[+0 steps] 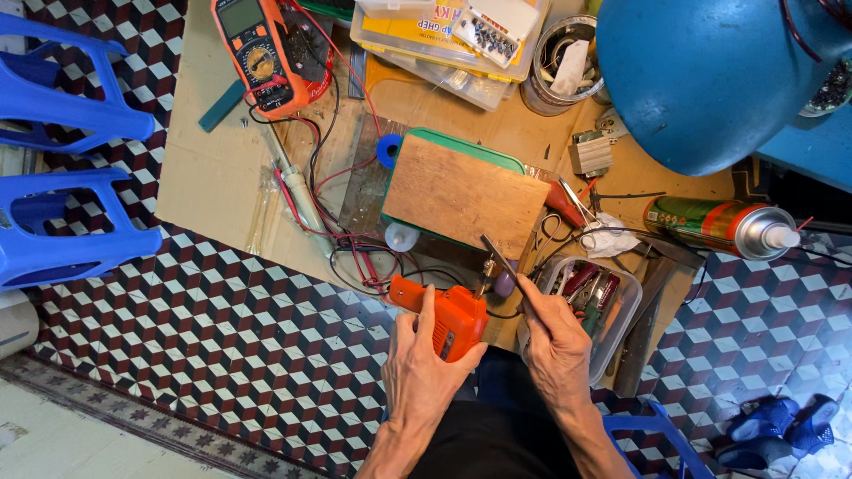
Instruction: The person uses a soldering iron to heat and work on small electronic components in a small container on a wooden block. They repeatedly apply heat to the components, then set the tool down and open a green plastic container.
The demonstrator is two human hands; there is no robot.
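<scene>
Seated over a tiled floor [222, 328], the left hand [424, 355], fingers clamped, steadies an orange soldering gun [451, 319] while the right hand [555, 333] pinches tweezers [499, 257] to its tip; beyond lie a wooden block [461, 195] and multimeter [257, 53].

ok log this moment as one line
left hand: grips orange soldering gun | right hand: holds thin metal tool at its tip | behind: wooden board, multimeter, spray can

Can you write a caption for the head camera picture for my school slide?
Left hand grips an orange power tool while right hand holds a thin metal tool over a cluttered cardboard work mat.
</scene>
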